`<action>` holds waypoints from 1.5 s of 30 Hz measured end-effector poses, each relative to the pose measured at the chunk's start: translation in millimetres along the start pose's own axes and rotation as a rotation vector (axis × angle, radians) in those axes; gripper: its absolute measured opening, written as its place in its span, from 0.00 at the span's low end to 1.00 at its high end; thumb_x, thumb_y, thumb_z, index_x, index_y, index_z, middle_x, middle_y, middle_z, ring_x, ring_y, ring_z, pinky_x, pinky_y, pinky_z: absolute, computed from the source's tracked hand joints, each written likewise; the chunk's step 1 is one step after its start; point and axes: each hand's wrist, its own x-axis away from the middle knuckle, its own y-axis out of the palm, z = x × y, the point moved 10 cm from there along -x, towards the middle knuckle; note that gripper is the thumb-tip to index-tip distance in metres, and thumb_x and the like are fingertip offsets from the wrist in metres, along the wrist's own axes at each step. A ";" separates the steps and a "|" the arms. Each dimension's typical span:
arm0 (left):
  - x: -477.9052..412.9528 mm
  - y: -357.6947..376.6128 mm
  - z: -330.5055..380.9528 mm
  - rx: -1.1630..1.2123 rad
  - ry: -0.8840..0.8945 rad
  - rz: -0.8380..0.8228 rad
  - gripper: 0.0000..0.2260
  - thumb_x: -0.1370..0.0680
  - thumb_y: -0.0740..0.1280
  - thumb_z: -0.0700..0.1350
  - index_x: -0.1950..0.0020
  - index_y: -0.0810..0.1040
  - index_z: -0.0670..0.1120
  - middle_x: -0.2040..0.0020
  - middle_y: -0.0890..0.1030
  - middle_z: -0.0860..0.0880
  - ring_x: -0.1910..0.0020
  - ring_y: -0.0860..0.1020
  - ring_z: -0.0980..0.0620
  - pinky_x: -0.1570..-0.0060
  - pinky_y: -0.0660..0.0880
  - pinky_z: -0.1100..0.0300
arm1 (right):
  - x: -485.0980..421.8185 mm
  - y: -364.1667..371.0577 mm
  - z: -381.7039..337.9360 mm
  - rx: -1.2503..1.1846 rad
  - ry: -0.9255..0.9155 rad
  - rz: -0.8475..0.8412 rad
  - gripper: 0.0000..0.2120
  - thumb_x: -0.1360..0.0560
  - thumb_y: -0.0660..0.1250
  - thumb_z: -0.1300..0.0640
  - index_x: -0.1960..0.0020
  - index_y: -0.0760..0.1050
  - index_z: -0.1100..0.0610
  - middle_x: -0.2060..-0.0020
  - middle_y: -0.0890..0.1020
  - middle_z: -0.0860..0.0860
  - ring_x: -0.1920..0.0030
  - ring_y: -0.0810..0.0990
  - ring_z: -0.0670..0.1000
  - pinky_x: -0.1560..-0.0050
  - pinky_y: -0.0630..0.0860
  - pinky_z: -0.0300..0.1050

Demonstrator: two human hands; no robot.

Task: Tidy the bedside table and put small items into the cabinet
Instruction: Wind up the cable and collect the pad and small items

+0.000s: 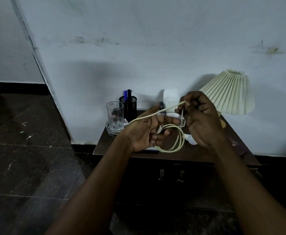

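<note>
A cream cable (pixel 177 141) hangs in loose loops above the dark bedside table (pixel 198 152). My left hand (pixel 147 131) lies palm up, fingers curled around the coiled part of the cable. A straight length of the cable runs from the left hand's back up to my right hand (pixel 200 116), which pinches it between thumb and fingers. Below the table top, the cabinet doors (pixel 171 187) with two metal handles are shut. A small white plug-like piece (pixel 190 139) shows between my hands.
A glass mug (pixel 114 117) and a black mesh pen holder (pixel 128 106) with pens stand at the table's back left. A white box (pixel 170 97) leans on the wall. A pleated cream lamp (pixel 230 94) fills the back right. Dark floor lies to the left.
</note>
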 end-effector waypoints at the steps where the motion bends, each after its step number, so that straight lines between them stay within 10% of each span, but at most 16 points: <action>1: -0.1 1.8 -0.7 -0.003 -0.003 -0.005 0.32 0.18 0.56 0.67 0.32 0.77 0.41 0.61 0.76 0.45 0.71 0.57 0.52 0.70 0.55 0.59 | -0.9 0.9 1.0 -0.117 0.022 -0.010 0.10 0.19 0.60 0.70 0.49 0.77 0.58 0.53 0.79 0.55 0.54 0.77 0.54 0.48 0.76 0.48; 9: -1.1 -17.1 4.9 0.026 0.121 0.171 0.20 0.15 0.62 0.53 0.31 0.77 0.40 0.59 0.77 0.45 0.69 0.64 0.55 0.69 0.60 0.62 | -4.9 -5.0 8.1 -0.533 0.119 -0.024 0.07 0.24 0.70 0.61 0.49 0.82 0.50 0.55 0.82 0.47 0.50 0.78 0.51 0.41 0.73 0.51; 17: -6.1 0.7 0.3 0.055 0.098 0.076 0.33 0.20 0.52 0.72 0.38 0.82 0.47 0.55 0.81 0.42 0.65 0.75 0.50 0.63 0.70 0.58 | 4.8 15.5 -1.2 0.557 -0.075 -0.074 0.12 0.22 0.69 0.68 0.50 0.87 0.54 0.56 0.87 0.50 0.57 0.85 0.49 0.54 0.81 0.40; 24: -7.6 -20.1 -6.6 0.104 0.098 0.224 0.27 0.18 0.58 0.66 0.36 0.79 0.45 0.62 0.76 0.47 0.69 0.73 0.53 0.65 0.65 0.58 | 11.1 41.5 15.4 1.074 -0.096 -0.214 0.14 0.25 0.71 0.65 0.48 0.87 0.48 0.46 0.83 0.44 0.41 0.75 0.54 0.38 0.70 0.53; 29: -4.8 -17.6 4.5 0.177 0.161 0.202 0.14 0.15 0.60 0.45 0.30 0.74 0.42 0.60 0.78 0.47 0.70 0.71 0.56 0.70 0.65 0.63 | 13.8 4.3 36.7 0.266 0.147 0.190 0.09 0.25 0.70 0.69 0.50 0.77 0.58 0.57 0.82 0.45 0.60 0.82 0.46 0.59 0.80 0.43; 34: 4.1 -29.5 25.7 0.374 0.299 0.237 0.20 0.17 0.59 0.39 0.24 0.68 0.38 0.64 0.70 0.49 0.70 0.66 0.56 0.70 0.64 0.63 | 24.0 -32.1 50.5 0.390 0.249 0.435 0.05 0.22 0.70 0.54 0.51 0.75 0.53 0.55 0.80 0.52 0.53 0.78 0.51 0.50 0.74 0.54; 39: 9.8 -46.8 32.3 0.503 0.379 0.316 0.19 0.20 0.65 0.42 0.30 0.75 0.39 0.69 0.69 0.50 0.73 0.65 0.55 0.72 0.62 0.62 | 75.8 41.4 119.0 -0.096 0.988 -0.216 0.36 0.21 0.57 0.29 0.32 0.78 0.59 0.43 0.84 0.67 0.47 0.83 0.62 0.51 0.81 0.53; 45: 26.3 -68.9 35.4 0.483 0.378 0.392 0.17 0.22 0.65 0.42 0.33 0.77 0.42 0.71 0.66 0.52 0.77 0.63 0.57 0.77 0.63 0.64 | 71.9 26.7 98.9 0.200 0.806 -0.526 0.15 0.22 0.72 0.54 0.42 0.83 0.64 0.57 0.82 0.58 0.64 0.78 0.47 0.60 0.78 0.40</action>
